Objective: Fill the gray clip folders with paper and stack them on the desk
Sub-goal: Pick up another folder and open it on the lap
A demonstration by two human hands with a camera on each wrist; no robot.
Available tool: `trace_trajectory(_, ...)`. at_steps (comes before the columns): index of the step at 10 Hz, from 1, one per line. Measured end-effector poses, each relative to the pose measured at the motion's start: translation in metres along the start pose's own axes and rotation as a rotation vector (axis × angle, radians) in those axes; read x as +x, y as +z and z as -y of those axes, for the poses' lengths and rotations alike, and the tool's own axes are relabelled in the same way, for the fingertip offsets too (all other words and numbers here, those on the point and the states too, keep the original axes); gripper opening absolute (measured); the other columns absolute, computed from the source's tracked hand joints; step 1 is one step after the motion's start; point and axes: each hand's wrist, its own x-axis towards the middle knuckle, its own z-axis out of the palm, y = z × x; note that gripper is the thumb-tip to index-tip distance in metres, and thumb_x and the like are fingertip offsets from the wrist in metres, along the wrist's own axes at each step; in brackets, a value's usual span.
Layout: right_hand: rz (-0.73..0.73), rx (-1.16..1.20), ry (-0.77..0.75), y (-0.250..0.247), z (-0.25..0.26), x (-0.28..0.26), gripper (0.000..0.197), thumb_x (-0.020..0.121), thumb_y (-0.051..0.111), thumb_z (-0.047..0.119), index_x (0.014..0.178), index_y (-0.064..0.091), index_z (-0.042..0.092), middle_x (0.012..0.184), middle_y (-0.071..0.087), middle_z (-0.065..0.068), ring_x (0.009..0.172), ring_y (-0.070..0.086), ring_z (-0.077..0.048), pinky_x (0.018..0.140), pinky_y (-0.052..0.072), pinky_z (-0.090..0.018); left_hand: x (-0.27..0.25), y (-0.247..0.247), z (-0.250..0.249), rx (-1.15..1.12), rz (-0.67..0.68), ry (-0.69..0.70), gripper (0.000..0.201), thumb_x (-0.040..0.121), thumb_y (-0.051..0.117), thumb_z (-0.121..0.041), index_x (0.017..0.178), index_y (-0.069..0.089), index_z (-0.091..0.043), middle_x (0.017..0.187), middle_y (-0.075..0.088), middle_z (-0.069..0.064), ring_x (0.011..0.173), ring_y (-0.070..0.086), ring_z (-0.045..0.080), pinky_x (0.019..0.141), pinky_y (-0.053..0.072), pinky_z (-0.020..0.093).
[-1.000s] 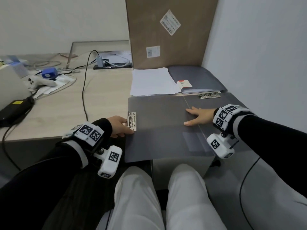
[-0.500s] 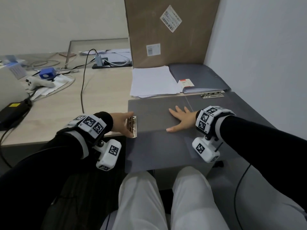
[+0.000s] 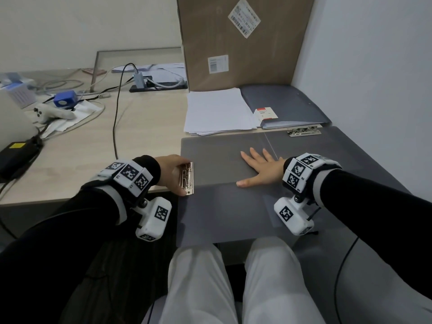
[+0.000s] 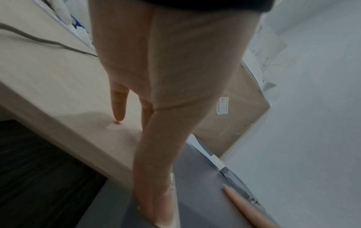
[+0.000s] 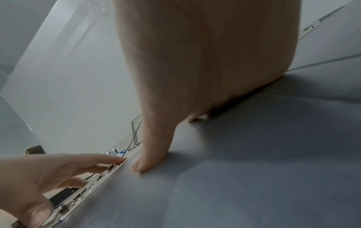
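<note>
Right hand (image 3: pixel 261 169) has slid left, flat on gray folder (image 3: pixel 217 160); left hand (image 3: pixel 174 174) seemingly grips metal clip (image 3: pixel 189 178).

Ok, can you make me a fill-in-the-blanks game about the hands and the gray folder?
1. The right hand lies ____ on the open gray folder.
2. The left hand touches the folder's metal ____.
3. The stack of white paper lies in front of a big cardboard ____.

Missing words: flat; clip; box

gray clip folder (image 3: pixel 217 157), white paper (image 3: pixel 217 111), brown cardboard box (image 3: pixel 238 40)
</note>
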Motion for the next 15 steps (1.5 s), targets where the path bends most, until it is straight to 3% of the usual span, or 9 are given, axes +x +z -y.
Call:
trace_trajectory(2,-0.004,0.004,0.006,-0.001,0.001,-0.001,0.107,0.072,0.048,0.078,0.147,-0.018,0.04,0.158,-0.026,0.008,0.145,-0.026,-0.027,0.114,-0.006,-0.058,-0.002,0.0,0.007,-0.046,0.019,0.003,0.087,0.075,0.073,-0.041,0.147,0.028,-0.021,0.151,0.034,-0.003,0.141,0.032,0.016,0.114,0.023,0.028)
trace_trajectory(3,-0.011,0.013,0.002,0.0,0.001,-0.001,0.107,0.072,0.048,0.078,0.148,-0.017,0.04,0.158,-0.025,0.008,0.145,-0.026,-0.027,0.114,-0.006,-0.057,-0.002,-0.007,0.02,-0.177,0.069,0.039,0.11,0.049,0.053,-0.085,0.143,0.037,-0.03,0.143,0.045,-0.011,0.135,0.038,0.011,0.115,0.024,0.03)
trace_trajectory(4,-0.014,0.028,-0.002,0.0,0.001,-0.002,0.107,0.072,0.05,0.077,0.148,-0.016,0.04,0.158,-0.025,0.009,0.145,-0.025,-0.026,0.114,-0.006,-0.057,0.005,-0.008,0.026,-0.442,-0.005,-0.03,0.099,0.055,0.041,-0.088,0.128,0.056,-0.023,0.129,0.056,-0.007,0.123,0.048,0.011,0.098,0.042,0.029)
trace_trajectory(5,-0.017,0.031,-0.006,0.0,0.001,-0.003,0.106,0.073,0.05,0.077,0.148,-0.016,0.04,0.158,-0.024,0.009,0.145,-0.025,-0.027,0.114,-0.006,-0.058,0.023,-0.013,0.025,-0.746,-0.063,-0.178,0.051,0.09,0.038,-0.059,0.092,0.064,-0.015,0.104,0.066,0.001,0.1,0.061,0.015,0.069,0.045,0.025)
trace_trajectory(6,-0.015,0.023,-0.019,0.002,0.002,-0.005,0.106,0.073,0.049,0.077,0.147,-0.017,0.04,0.158,-0.025,0.009,0.145,-0.024,-0.026,0.114,-0.006,-0.058,0.04,-0.016,0.024,-0.713,-0.126,-0.244,0.039,0.092,0.048,-0.045,0.07,0.059,-0.015,0.087,0.066,0.002,0.071,0.06,0.013,0.06,0.04,0.02)
trace_trajectory(8,-0.022,0.024,-0.031,0.006,0.003,-0.007,0.106,0.071,0.049,0.079,0.147,-0.016,0.042,0.158,-0.025,0.01,0.146,-0.024,-0.026,0.115,-0.007,-0.059,0.056,-0.017,0.021,-0.442,-0.101,-0.307,0.031,0.087,0.062,-0.038,0.069,0.063,-0.012,0.07,0.061,0.003,0.057,0.051,0.015,0.048,0.035,0.018)
trace_trajectory(10,-0.041,0.067,-0.063,0.013,0.02,-0.01,0.107,0.072,0.051,0.077,0.148,-0.014,0.04,0.158,-0.024,0.01,0.145,-0.024,-0.026,0.113,-0.008,-0.06,0.047,-0.038,0.01,-0.362,-0.173,-0.308,0.037,0.09,0.06,-0.022,0.114,0.063,0.005,0.112,0.068,0.02,0.089,0.062,0.024,0.049,0.036,0.022)
trace_trajectory(13,-0.267,0.328,-0.098,-0.003,0.036,-0.009,0.079,0.09,0.048,0.055,0.151,0.02,0.013,0.161,0.012,-0.007,0.148,0.012,-0.028,0.119,0.014,-0.038,0.055,-0.041,-0.058,-0.396,-0.264,-0.018,0.029,0.09,0.056,-0.021,0.11,0.065,-0.003,0.095,0.066,0.014,0.087,0.059,0.021,0.059,0.042,0.021)
trace_trajectory(15,-0.455,0.346,0.01,-0.037,-0.044,-0.009,0.057,0.089,0.058,0.03,0.141,0.042,0.012,0.148,0.043,-0.008,0.137,0.039,-0.024,0.113,0.03,-0.032,0.081,-0.016,-0.109,-0.406,-0.229,0.102,0.034,0.088,0.06,-0.023,0.119,0.062,-0.009,0.127,0.061,0.008,0.116,0.056,0.023,0.093,0.04,0.025)
